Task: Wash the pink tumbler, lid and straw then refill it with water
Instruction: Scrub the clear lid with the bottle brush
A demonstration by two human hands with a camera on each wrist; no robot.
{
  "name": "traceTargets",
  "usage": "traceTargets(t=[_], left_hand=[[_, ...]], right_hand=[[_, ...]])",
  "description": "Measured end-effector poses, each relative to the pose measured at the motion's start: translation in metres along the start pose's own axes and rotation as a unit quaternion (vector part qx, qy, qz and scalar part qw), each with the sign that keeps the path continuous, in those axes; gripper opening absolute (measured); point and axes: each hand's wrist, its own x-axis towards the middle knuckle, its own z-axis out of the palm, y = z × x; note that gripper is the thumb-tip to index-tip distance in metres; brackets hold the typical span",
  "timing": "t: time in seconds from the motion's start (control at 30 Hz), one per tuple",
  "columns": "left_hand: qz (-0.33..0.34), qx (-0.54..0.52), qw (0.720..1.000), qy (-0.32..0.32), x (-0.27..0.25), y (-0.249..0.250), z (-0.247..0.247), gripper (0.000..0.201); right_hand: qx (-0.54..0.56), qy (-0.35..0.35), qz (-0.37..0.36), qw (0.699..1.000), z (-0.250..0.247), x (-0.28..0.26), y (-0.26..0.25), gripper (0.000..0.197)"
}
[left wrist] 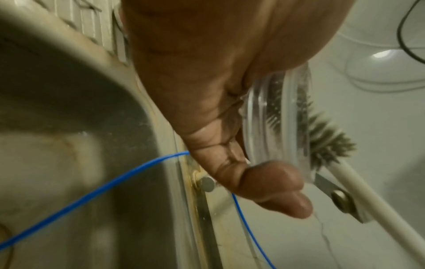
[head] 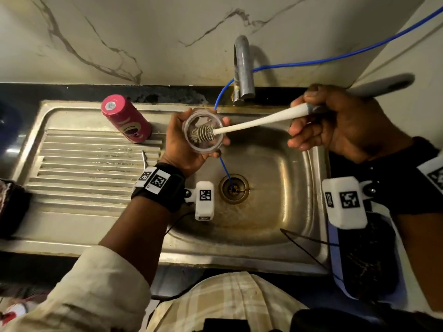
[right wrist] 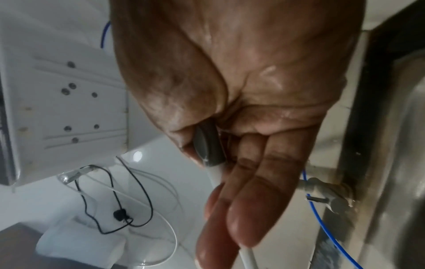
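Left hand (head: pixel 184 144) cups the clear lid (head: pixel 203 130); right hand (head: pixel 340 123) grips the brush (head: pixel 254 122).
Pink tumbler (head: pixel 125 118) is laid on the sink (head: pixel 79 164) drainboard; no writing can be read.

Cream plaid sleeve (head: pixel 100 283); black tagged wristbands (head: pixel 165 185).

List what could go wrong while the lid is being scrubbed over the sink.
The left hand holds the clear lid only by its rim, and the right hand looks wet, so the lid or the brush could slip into the sink. The pink tumbler stands upside down near the left elbow's path and might get knocked over.
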Motion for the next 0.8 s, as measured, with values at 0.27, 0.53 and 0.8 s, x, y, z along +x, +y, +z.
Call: traceTargets(t=[0.27, 0.53, 0.8], left_hand=[[0.134, 0.462, 0.862, 0.161, -0.003, -0.012, -0.040, 0.029], [-0.013, 0.045, 0.963, 0.264, 0.001, -0.035, -0.014, 0.061], [0.007, -0.100, 0.975, 0.198, -0.010, -0.026, -0.025, 0.059]], right_hand=[[-0.193, -0.037, -0.047, 0.979, 0.026, 0.006, -0.016, 0.024], [-0.389, -0.119, -0.389, 0.827, 0.063, -0.003, 0.014, 0.014], [-0.139, -0.044, -0.211, 0.966, 0.047, -0.005, 0.051, 0.018]])
